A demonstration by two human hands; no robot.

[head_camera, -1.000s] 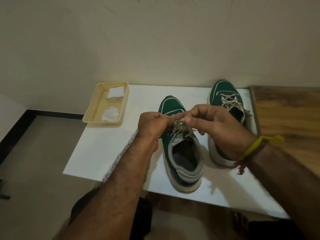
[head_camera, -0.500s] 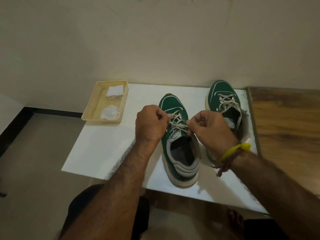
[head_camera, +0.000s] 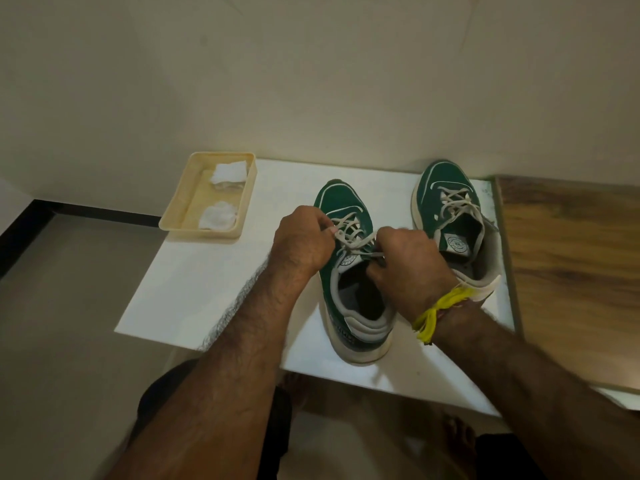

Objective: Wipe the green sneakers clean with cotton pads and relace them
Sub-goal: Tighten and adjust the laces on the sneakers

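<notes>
Both hands were at the top eyelets of the near sneaker (head_camera: 349, 268), which stood in the middle of the white table (head_camera: 207, 289), heel toward the person so the lace (head_camera: 349, 233) faced up. The left hand (head_camera: 301, 244) pinched one lace end, and the right hand (head_camera: 408, 261) curled tight on the other, likely to draw it snug. The far right sneaker (head_camera: 446, 199) looked already laced, and the cotton pads (head_camera: 218, 216) lay aside in the tray (head_camera: 173, 216).

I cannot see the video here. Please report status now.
Left hand and right hand both pinch the lace of the near sneaker. Far sneaker already laced. Nothing in the way.
</notes>
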